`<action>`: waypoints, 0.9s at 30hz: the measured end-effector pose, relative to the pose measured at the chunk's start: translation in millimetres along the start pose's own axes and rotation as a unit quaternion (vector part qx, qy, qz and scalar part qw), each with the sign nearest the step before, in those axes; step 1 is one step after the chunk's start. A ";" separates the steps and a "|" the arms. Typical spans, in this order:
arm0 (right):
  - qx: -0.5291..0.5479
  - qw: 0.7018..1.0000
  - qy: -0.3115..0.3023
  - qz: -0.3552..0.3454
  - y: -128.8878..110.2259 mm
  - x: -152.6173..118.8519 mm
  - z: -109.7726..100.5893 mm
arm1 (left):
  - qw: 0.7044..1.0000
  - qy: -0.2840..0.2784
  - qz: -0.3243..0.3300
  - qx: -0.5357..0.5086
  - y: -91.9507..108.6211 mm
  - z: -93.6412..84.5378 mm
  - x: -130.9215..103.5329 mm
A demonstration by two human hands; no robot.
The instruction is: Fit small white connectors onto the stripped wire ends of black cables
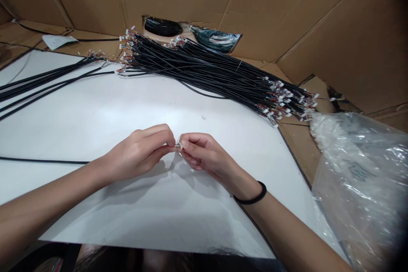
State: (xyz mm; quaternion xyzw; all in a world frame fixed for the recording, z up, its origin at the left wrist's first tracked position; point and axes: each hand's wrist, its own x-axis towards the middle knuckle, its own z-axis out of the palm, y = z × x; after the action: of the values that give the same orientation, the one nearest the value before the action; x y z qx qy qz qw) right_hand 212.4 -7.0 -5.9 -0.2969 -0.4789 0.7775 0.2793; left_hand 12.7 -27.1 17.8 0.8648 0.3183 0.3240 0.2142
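Over the middle of the white work surface (134,106), my two hands meet fingertip to fingertip. My left hand (143,152) is closed in a pinch on the thin wires at a cable's end. Thumb and fingers of my right hand (207,155) are closed on a small white connector (180,146) at those wires; the fingers cover most of it. A black cable (41,160) comes in from the left edge and passes behind my left forearm, so its join to the wires is hidden.
A thick pile of black cables (197,66) with white end connectors lies at the back. More black cables (47,76) lie at the left. A clear plastic bag (360,170) with white pieces stands at the right. Cardboard walls (270,12) with a cut-out enclose the back.
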 end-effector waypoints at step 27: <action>-0.245 0.958 0.075 -0.131 -9.1 -7.1 15.7 | 0.998 0.001 0.024 0.062 -3.1 3.6 -5.3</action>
State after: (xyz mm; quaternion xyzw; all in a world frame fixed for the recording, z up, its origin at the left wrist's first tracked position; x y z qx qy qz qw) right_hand 207.0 -17.7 9.5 -0.3483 -0.6673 0.5685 0.3319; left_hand 10.8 -29.2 11.3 0.8836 0.3169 0.3092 0.1521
